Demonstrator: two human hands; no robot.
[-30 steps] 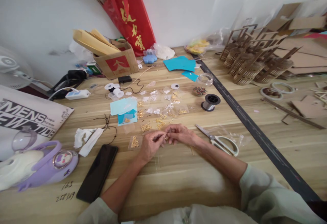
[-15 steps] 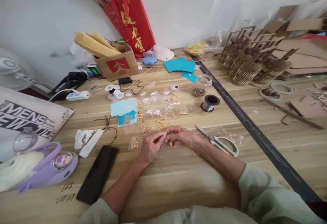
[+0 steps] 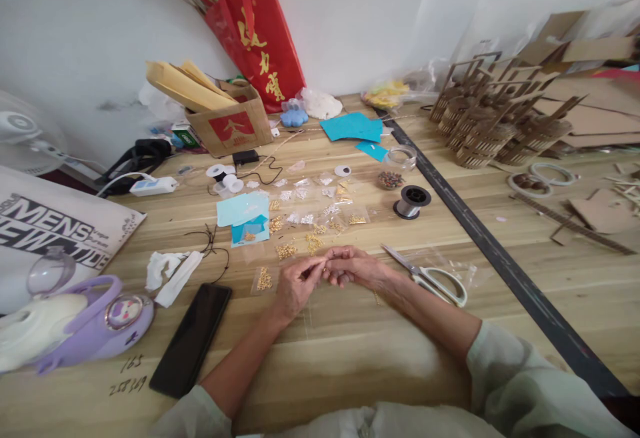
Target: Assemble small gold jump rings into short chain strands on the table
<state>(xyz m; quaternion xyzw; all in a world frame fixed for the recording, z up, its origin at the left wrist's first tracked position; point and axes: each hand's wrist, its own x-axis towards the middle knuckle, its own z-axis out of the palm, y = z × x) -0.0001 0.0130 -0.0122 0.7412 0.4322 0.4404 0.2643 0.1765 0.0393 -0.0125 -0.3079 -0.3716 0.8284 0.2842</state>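
My left hand [image 3: 296,285] and my right hand [image 3: 353,267] meet over the table, thumb and finger pinched at each. A tiny gold-coloured bit shows between the fingertips; its exact shape is too small to read. Below my left hand hangs a thin clear thread [image 3: 307,315]. From under my right hand dangles a short gold beaded strand [image 3: 377,298], partly hidden by the wrist. Just beyond the fingers lie gold beads [image 3: 314,245], and a small bag of gold beads [image 3: 264,279] is left of my left hand.
Scissors [image 3: 430,278] lie right of my right hand, with a wire spool [image 3: 412,202] behind them. A phone [image 3: 191,341] is beside my left forearm. A black strip [image 3: 470,225] crosses the table, and small woven baskets [image 3: 483,135] stand back right.
Both hands stay pinched together in nearly the same place. The fingertips have shifted slightly, closing more over the small gold bit. The view has moved a touch.
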